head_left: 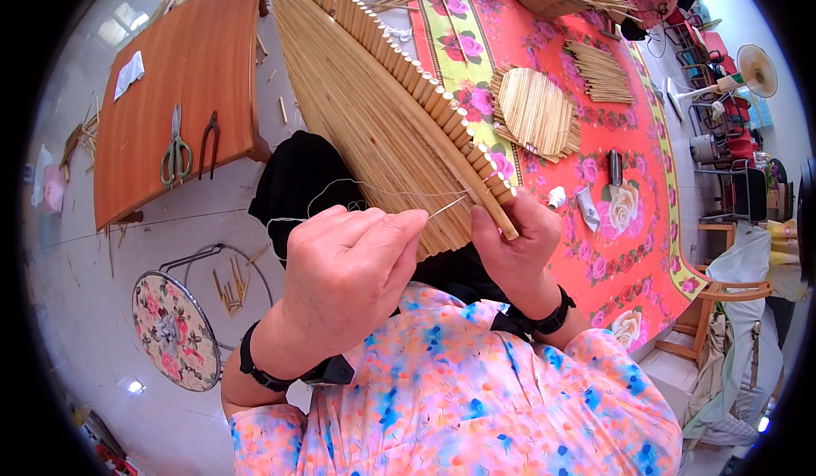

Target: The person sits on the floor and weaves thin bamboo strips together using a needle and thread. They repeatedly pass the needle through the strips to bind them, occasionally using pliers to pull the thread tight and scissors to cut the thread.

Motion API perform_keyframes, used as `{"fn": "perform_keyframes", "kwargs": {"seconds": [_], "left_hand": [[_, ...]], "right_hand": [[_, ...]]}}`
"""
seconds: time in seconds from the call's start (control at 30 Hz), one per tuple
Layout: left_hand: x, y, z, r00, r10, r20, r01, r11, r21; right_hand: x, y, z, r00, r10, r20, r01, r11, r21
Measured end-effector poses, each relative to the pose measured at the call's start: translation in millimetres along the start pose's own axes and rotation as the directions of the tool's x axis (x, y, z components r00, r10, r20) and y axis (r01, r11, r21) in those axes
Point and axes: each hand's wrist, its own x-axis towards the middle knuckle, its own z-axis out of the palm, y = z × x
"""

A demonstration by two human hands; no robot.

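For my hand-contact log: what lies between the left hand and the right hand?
In the head view, a thin needle slants from the left hand toward the right hand, over the stick panel.

Bright, even light is filling the scene, glare (broadest at upper left) is glinting off the pale floor [93, 306], and fisheye distortion is bending edges toward a black rim.

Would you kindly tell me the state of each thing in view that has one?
Left hand: pinching the needle
Right hand: gripping the near edge of the stalk panel
Stalk panel: held, slanting
Thread: slack, looping
Green-handled scissors: lying on the wooden table, blades apparently closed
Pliers: lying beside the scissors, handles slightly apart
Round floral stool: upright
Rounded stalk mat: lying flat
Pedestal fan: upright; whether running, unclear
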Motion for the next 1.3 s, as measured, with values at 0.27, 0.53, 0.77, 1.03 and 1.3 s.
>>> {"fn": "perform_keyframes", "kwargs": {"seconds": [0.27,0.53,0.77,1.03,1.3], "left_hand": [[1.6,0.4,0.6,1.000,0.011,0.006,-0.011,1.000,0.005],[3.7,1.4,-1.0,1.000,0.016,0.024,-0.016,1.000,0.020],[5.9,2.8,-5.1,0.997,0.031,0.065,-0.035,0.997,0.064],[5.8,4.1,-3.5,0.999,0.006,0.051,-0.007,1.000,0.028],[9.0,7.2,-4.9,0.996,-0.036,0.078,0.034,0.999,0.025]], "right_hand": [[1.1,-0.2,-0.3,1.000,-0.015,-0.005,0.015,1.000,-0.008],[0.1,1.1,0.4,1.000,-0.006,-0.005,0.006,1.000,0.005],[-0.4,1.0,1.2,0.999,-0.029,-0.019,0.028,0.999,-0.014],[0.7,0.1,2.8,0.994,-0.111,-0.023,0.110,0.992,-0.059],[0.7,2.2,3.4,0.991,-0.135,-0.018,0.135,0.990,-0.031]]}}
